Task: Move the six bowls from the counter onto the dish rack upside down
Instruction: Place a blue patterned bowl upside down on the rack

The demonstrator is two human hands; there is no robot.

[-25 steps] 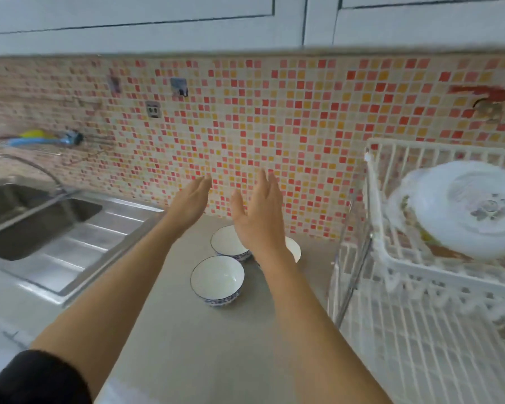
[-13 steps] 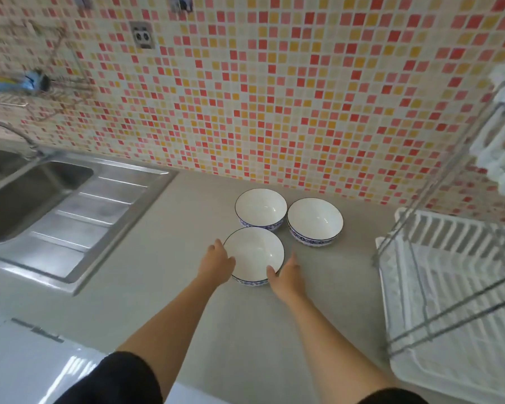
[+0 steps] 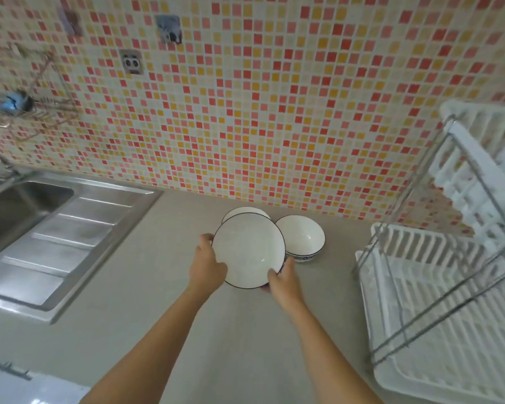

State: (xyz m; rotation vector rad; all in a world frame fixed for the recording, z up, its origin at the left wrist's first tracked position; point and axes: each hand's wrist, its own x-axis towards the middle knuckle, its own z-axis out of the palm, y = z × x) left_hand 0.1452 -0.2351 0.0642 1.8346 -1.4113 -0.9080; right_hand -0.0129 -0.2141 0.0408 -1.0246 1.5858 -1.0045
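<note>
A white bowl with a dark rim (image 3: 247, 249) is lifted off the grey counter, opening facing up. My left hand (image 3: 206, 262) grips its left edge and my right hand (image 3: 283, 279) grips its lower right edge. Behind it a second bowl (image 3: 245, 212) stands on the counter, mostly hidden. A third bowl (image 3: 302, 236) with a blue band stands to the right, upright. The white dish rack (image 3: 438, 316) with a metal frame is at the right; its lower tier holds nothing in view.
A steel sink with a draining board (image 3: 70, 228) lies at the left. The mosaic tiled wall (image 3: 260, 112) rises behind the bowls. The rack's upper tier (image 3: 484, 158) holds a white item at the far right edge. Grey counter (image 3: 143, 316) stretches toward me.
Both hands closed on the nearest bowl and raised it off the counter toward me. A second ago the hands were up and open in front of the wall.
</note>
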